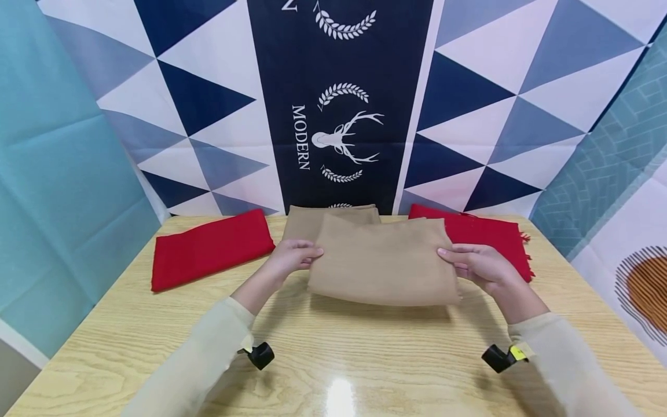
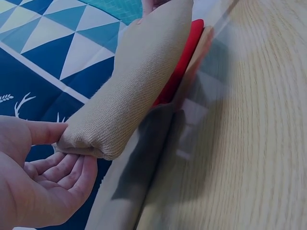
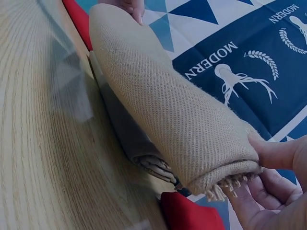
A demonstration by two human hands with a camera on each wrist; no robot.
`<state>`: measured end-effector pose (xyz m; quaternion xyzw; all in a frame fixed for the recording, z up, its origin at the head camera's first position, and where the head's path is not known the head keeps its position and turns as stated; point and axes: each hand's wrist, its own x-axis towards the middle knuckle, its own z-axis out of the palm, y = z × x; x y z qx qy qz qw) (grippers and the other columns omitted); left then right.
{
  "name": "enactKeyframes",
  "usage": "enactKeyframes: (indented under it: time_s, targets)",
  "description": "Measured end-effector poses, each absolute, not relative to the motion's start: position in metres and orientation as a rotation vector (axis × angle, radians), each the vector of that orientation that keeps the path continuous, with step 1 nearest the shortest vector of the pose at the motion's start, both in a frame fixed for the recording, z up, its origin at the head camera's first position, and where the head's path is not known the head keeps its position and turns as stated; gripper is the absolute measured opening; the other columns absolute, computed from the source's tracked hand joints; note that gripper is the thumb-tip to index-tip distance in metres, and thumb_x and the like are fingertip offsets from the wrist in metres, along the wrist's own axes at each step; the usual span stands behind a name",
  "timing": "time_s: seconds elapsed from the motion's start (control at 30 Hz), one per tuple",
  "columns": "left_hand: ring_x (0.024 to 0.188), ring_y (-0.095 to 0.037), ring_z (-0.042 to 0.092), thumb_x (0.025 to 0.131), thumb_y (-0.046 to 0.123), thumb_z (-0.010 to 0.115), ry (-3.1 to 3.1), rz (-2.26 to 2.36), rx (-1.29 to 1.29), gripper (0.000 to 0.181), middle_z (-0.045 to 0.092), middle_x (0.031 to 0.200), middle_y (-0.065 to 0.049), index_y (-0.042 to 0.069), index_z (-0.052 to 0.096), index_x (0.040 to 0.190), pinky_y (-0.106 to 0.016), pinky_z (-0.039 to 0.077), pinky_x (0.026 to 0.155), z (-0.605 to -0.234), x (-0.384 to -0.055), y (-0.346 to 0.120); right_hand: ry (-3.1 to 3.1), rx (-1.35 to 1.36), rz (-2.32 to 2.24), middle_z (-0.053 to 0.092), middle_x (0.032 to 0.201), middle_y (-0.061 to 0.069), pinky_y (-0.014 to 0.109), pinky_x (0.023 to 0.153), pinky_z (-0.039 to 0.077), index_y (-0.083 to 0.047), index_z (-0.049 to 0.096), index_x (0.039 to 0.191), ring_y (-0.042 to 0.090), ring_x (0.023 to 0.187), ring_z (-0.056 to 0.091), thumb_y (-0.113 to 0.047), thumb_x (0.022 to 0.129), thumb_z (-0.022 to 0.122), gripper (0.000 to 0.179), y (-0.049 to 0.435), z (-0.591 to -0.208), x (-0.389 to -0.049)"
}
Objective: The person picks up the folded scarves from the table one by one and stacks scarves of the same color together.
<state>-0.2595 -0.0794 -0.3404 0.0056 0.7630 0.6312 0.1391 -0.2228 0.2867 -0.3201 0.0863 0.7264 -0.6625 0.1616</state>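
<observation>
A folded beige scarf [image 1: 385, 263] hangs level above the table, held at both ends. My left hand [image 1: 292, 256] pinches its left end between thumb and fingers. At the opposite end my right hand [image 1: 482, 265] pinches the scarf, thumb on top; short fringe [image 3: 228, 187] shows there in the right wrist view. Behind and below lies a second folded beige scarf [image 1: 304, 223], partly hidden by the held one. To its left is a folded red scarf [image 1: 213, 249]. Another red scarf [image 1: 492, 234], with fringe on its right edge, lies behind my right hand.
The light wooden table [image 1: 333, 341] extends in front of the scarves. A patterned cloth [image 1: 339, 104] with triangles and a deer head hangs along its back edge. Blue-green cloth [image 1: 68, 162] hangs on the left. Small black devices [image 1: 260, 355] are worn at both wrists.
</observation>
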Motion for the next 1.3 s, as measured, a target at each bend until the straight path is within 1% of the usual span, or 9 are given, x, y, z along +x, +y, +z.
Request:
enactKeyframes:
  time_s: [0.2, 0.43, 0.57, 0.7, 0.8, 1.0, 1.1, 1.2, 1.3]
  targets:
    - [0.077, -0.008, 0.063, 0.090, 0.015, 0.064, 2.228, 1.807, -0.027, 0.037, 0.065, 0.102, -0.007, -0.007, 0.059, 0.120, -0.032, 0.055, 0.092, -0.344, -0.255, -0.082, 2.080, 0.213, -1.884, 0.070, 0.088, -0.018, 0.018, 0.078, 0.056, -0.035, 0.071, 0.087, 0.002, 0.083, 0.069, -0.028, 0.088, 0.069, 0.007, 0.283, -0.321, -0.223]
    - [0.086, -0.012, 0.061, 0.091, 0.017, 0.064, 2.252, 1.794, -0.060, 0.042, 0.059, 0.123, -0.017, -0.005, 0.057, 0.125, -0.031, 0.055, 0.092, -0.345, -0.251, -0.088, 2.095, 0.206, -1.867, 0.070, 0.088, -0.018, 0.018, 0.079, 0.056, -0.032, 0.073, 0.093, 0.003, 0.084, 0.069, -0.029, 0.087, 0.070, 0.007, 0.276, -0.320, -0.224]
    - [0.086, -0.012, 0.061, 0.091, 0.018, 0.064, 2.260, 1.797, -0.057, 0.043, 0.059, 0.124, -0.018, -0.006, 0.056, 0.126, -0.030, 0.055, 0.092, -0.343, -0.250, -0.092, 2.099, 0.201, -1.870, 0.070, 0.088, -0.017, 0.019, 0.080, 0.056, -0.030, 0.073, 0.097, 0.003, 0.084, 0.070, -0.030, 0.086, 0.071, 0.011, 0.273, -0.318, -0.224]
    - [0.084, -0.011, 0.062, 0.091, 0.017, 0.064, 2.263, 1.792, -0.073, 0.043, 0.059, 0.124, -0.018, -0.005, 0.056, 0.126, -0.030, 0.055, 0.090, -0.342, -0.248, -0.095, 2.081, 0.187, -1.897, 0.071, 0.087, -0.016, 0.018, 0.079, 0.056, -0.032, 0.073, 0.091, 0.003, 0.083, 0.070, -0.028, 0.087, 0.071, 0.005, 0.268, -0.316, -0.225]
    - [0.082, -0.009, 0.062, 0.091, 0.017, 0.064, 2.270, 1.788, -0.075, 0.041, 0.060, 0.123, -0.017, -0.005, 0.057, 0.125, -0.029, 0.056, 0.090, -0.342, -0.248, -0.097, 2.057, 0.179, -1.925, 0.071, 0.086, -0.015, 0.018, 0.077, 0.056, -0.033, 0.071, 0.084, 0.003, 0.082, 0.071, -0.026, 0.087, 0.071, 0.007, 0.266, -0.316, -0.225]
    - [0.080, -0.007, 0.061, 0.091, 0.018, 0.064, 2.272, 1.797, -0.067, 0.040, 0.061, 0.118, -0.014, -0.005, 0.058, 0.123, -0.028, 0.056, 0.090, -0.340, -0.248, -0.100, 2.059, 0.178, -1.929, 0.071, 0.086, -0.015, 0.018, 0.077, 0.056, -0.032, 0.071, 0.087, 0.004, 0.081, 0.070, -0.026, 0.087, 0.071, 0.006, 0.263, -0.317, -0.225]
    - [0.084, -0.010, 0.062, 0.091, 0.019, 0.064, 2.273, 1.791, -0.080, 0.042, 0.060, 0.120, -0.014, -0.005, 0.057, 0.125, -0.030, 0.055, 0.092, -0.339, -0.246, -0.102, 2.066, 0.192, -1.923, 0.070, 0.087, -0.015, 0.018, 0.078, 0.056, -0.029, 0.071, 0.094, 0.004, 0.082, 0.070, -0.027, 0.086, 0.072, 0.008, 0.261, -0.317, -0.225]
    - [0.089, -0.012, 0.063, 0.092, 0.020, 0.063, 2.280, 1.773, -0.071, 0.044, 0.058, 0.126, -0.017, -0.004, 0.055, 0.127, -0.033, 0.053, 0.097, -0.338, -0.244, -0.104, 2.079, 0.206, -1.909, 0.070, 0.087, -0.016, 0.018, 0.079, 0.056, -0.021, 0.069, 0.111, 0.003, 0.082, 0.070, -0.029, 0.085, 0.073, 0.028, 0.258, -0.318, -0.225]
    - [0.094, -0.014, 0.064, 0.092, 0.021, 0.062, 2.284, 1.758, -0.062, 0.044, 0.057, 0.128, -0.017, -0.003, 0.055, 0.128, -0.035, 0.051, 0.100, -0.337, -0.242, -0.106, 2.092, 0.208, -1.896, 0.070, 0.087, -0.016, 0.018, 0.080, 0.056, -0.012, 0.061, 0.126, 0.003, 0.082, 0.070, -0.030, 0.084, 0.073, 0.047, 0.257, -0.318, -0.224]
